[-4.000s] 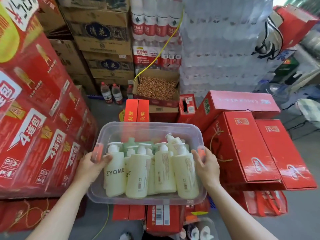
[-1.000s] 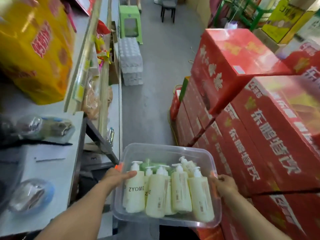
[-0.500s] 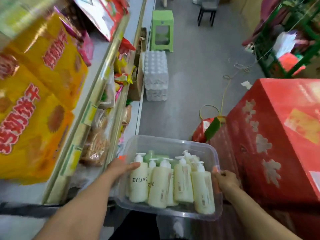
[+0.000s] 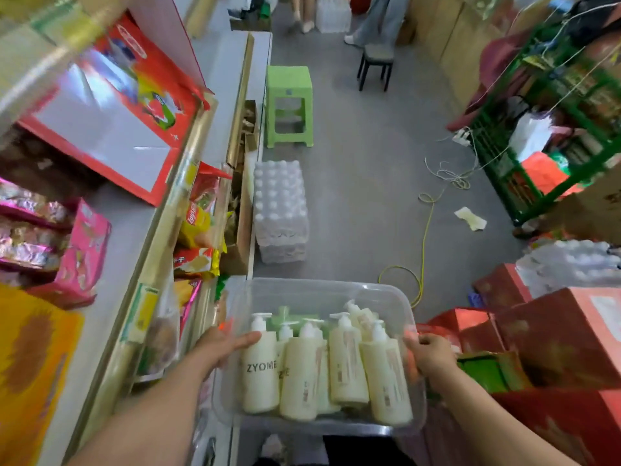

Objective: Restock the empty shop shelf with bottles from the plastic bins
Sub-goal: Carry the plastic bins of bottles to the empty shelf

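We hold the clear plastic bin (image 4: 319, 284) of cream pump bottles (image 4: 346, 364) above the aisle floor (image 4: 369, 203), left hand (image 4: 223, 344) and right hand (image 4: 429, 355) each gripping a side rim, and a tilt could topple them.

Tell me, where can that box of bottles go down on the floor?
The bare grey floor ahead of the bin is free, between the wrapped water pack on the left and the yellow cable on the right, up to the green stool. The right is crowded with red boxes, and the left shelves are packed with snack bags.
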`<state>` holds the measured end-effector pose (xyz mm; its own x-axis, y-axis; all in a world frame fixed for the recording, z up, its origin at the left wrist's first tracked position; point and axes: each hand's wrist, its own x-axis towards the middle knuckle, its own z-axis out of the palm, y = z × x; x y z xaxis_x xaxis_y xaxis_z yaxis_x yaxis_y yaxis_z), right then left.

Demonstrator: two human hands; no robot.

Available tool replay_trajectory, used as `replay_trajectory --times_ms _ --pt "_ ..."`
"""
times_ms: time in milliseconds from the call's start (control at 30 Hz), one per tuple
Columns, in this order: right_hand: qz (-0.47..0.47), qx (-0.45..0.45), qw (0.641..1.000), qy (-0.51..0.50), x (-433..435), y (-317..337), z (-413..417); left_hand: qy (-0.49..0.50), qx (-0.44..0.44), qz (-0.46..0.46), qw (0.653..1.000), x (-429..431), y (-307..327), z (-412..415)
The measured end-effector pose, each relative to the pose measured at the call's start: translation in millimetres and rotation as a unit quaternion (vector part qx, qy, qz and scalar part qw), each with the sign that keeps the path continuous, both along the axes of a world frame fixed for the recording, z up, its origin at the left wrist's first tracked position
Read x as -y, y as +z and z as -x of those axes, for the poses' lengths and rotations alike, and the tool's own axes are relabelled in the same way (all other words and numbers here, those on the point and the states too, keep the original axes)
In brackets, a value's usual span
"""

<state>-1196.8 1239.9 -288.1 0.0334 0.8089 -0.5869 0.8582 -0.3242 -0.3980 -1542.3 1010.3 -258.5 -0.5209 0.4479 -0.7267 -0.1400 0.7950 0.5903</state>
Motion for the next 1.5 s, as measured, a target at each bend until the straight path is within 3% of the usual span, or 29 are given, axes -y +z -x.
replay_trajectory --times_ms 200,500,900,1000,1100,1200,1500 --pt "-0.003 -0.033 0.999 0.039 -144.8 3.6 92.7 0.078 0.010 0.003 0.997 -110.8 -14.5 44.7" --pt "-0.026 -0.006 0.990 0.140 -328.5 21.4 232.1 0.219 0.041 -0.008 0.975 -238.6 -34.2 113.5" --pt "0.004 0.026 0.961 0.275 -482.5 10.7 435.0 0.374 0.080 0.013 0.924 -334.2 -70.0 202.7" --pt "0.014 0.032 0.945 0.326 -512.2 4.6 486.6 0.422 0.071 0.002 0.904 -357.8 -64.9 208.5" --pt "0.026 0.033 0.921 0.388 -543.7 -10.1 541.4 0.508 0.089 -0.010 0.857 -390.3 -58.5 205.0" --pt "0.034 0.038 0.883 0.466 -569.8 -23.0 597.5 0.541 0.083 -0.014 0.837 -418.7 -56.7 199.0" --pt "0.025 0.035 0.774 0.632 -600.4 -61.8 758.3 0.680 0.100 0.070 0.723 -495.3 -91.5 206.1"
